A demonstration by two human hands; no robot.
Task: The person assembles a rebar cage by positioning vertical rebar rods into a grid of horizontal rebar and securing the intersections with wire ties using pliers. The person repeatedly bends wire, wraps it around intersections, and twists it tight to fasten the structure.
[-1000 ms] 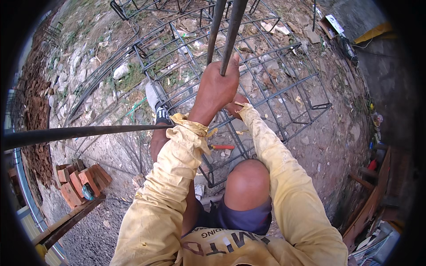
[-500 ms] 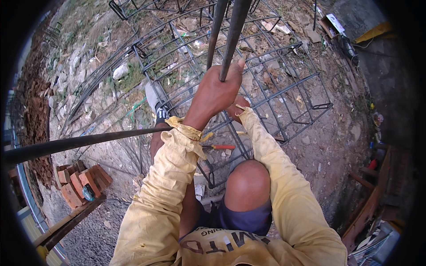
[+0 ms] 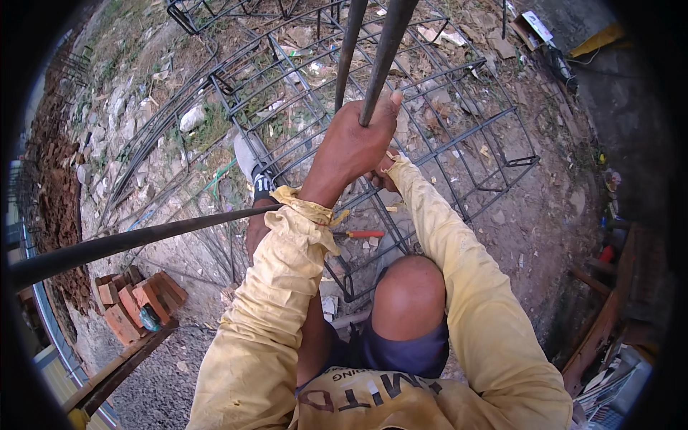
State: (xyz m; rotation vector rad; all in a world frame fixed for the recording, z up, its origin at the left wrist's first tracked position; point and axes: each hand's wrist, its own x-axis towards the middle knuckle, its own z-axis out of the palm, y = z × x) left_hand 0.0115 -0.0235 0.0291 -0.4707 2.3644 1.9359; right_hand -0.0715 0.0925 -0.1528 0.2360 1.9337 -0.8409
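Observation:
My left hand [image 3: 356, 141] is closed round a dark steel bar [image 3: 390, 50] that slants up past the top edge. Beside it stands a second dark bar [image 3: 349, 61], whose lower end passes behind this hand. Partly hidden just behind and below it, my right hand [image 3: 386, 174] has its fingers curled next to the rebar cage; what they grip does not show. The cage [image 3: 444, 153], tied from thin rods, lies on the ground beneath both hands. A red-handled hand tool [image 3: 365, 233] rests on the ground inside the cage, near my bent knee.
Another bar [image 3: 143, 235] runs from the left edge to my left wrist. Red bricks [image 3: 136, 304] are stacked at lower left beside a wooden plank [image 3: 118, 369]. Loose rods [image 3: 154, 132] lie at left. Timber [image 3: 609, 315] stands at right, and rubble covers the ground.
The view has shifted slightly. Both hands remain close together, the left still round the bar; the right hand's fingers show a little differently below it.

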